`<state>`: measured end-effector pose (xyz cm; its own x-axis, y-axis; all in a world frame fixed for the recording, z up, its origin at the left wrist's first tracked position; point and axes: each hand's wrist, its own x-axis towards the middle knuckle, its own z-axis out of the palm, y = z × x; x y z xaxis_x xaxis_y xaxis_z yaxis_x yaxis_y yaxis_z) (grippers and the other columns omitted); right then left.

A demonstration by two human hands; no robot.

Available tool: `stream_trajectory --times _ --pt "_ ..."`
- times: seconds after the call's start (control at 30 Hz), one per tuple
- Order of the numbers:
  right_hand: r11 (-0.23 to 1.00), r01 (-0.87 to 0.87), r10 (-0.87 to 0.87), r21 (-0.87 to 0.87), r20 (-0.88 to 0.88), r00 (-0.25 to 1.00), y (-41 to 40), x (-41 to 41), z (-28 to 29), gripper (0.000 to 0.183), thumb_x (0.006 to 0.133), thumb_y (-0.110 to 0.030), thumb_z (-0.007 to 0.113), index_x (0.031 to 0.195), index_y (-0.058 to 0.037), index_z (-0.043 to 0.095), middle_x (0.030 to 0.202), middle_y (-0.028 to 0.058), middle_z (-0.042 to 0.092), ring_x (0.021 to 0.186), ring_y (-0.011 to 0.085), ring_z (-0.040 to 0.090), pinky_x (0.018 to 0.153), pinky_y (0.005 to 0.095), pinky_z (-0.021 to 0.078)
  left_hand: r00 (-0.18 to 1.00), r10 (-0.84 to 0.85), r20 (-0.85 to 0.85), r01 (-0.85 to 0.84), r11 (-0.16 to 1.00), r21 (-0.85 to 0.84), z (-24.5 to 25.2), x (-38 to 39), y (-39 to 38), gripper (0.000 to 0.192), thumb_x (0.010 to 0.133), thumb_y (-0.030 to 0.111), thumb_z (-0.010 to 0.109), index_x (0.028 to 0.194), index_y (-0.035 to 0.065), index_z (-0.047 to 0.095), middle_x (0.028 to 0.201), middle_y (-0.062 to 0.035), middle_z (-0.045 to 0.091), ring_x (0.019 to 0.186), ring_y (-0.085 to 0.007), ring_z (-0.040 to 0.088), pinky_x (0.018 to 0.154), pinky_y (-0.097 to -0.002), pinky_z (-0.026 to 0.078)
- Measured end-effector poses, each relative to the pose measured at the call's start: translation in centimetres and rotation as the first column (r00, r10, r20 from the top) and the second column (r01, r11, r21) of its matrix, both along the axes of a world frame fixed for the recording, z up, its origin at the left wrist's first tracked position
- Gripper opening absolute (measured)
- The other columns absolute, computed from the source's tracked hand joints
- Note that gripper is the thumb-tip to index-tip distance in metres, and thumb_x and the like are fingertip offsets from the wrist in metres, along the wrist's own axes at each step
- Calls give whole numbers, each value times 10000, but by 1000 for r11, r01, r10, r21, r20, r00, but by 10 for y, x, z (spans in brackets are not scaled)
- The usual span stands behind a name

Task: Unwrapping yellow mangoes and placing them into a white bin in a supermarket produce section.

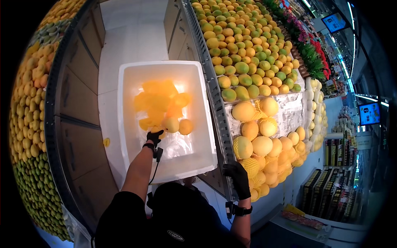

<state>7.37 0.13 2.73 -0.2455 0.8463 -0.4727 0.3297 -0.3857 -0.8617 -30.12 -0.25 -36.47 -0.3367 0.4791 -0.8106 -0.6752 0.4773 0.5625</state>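
Note:
Inside a large white foam box [124, 124], my left hand [155, 137], in a black glove, rests on a yellow melon-like fruit [160, 131]; whether the fingers grip it is hidden. Two more round yellow fruits [185, 127] lie close to its right. Above them is a heap of bright yellow fruits [158, 99], washed out by glare. My right hand [236, 177], also black-gloved, lies with bent fingers over the metal rim [229, 155] of the display stand, beside piled yellow melons [262, 145], some in yellow foam nets. No fruit shows in that hand.
Mangoes [245, 68] cover the upper part of the right stand, with newspaper [290, 108] below them. Another stand along the left holds yellow fruits [28, 114] and green fruits [37, 189]. A small yellow piece [106, 142] lies on the floor left of the box.

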Motion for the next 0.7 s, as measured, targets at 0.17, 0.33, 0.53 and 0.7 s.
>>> stream_trajectory --times 0.17,0.33,0.53,0.7 --pt "999 38 -38 -12 -7 999 -6 7 -4 312 930 -82 617 1225 11 573 1098 103 680 925 170 667 802 293 540 974 -175 -145 181 983 32 -5 -12 1 582 688 300 896 1154 69 636 961 -43 672 746 -166 645 564 -307 529" --pt "1000 24 -24 -12 -56 998 -7 2 -9 310 926 -86 622 1219 8 582 1073 97 681 913 161 666 790 284 541 920 -193 -342 196 980 -24 -4 -12 -1 617 681 346 891 1146 42 624 915 -57 678 632 -173 632 502 -329 515" --pt "999 -37 37 7 -37 999 -3 -2 -8 269 931 -97 618 1176 13 604 972 71 688 832 134 657 752 259 525 927 -156 -340 136 987 -82 -9 -8 -13 617 659 326 902 1126 44 614 852 -54 655 576 -171 591 474 -316 488" --pt "999 -42 42 34 -11 999 0 4 -11 263 940 -130 609 1162 10 609 940 54 678 804 125 646 743 259 520 954 -88 -288 75 996 -55 -14 -5 -27 625 678 285 900 1164 49 584 825 -56 632 514 -159 534 451 -300 455"
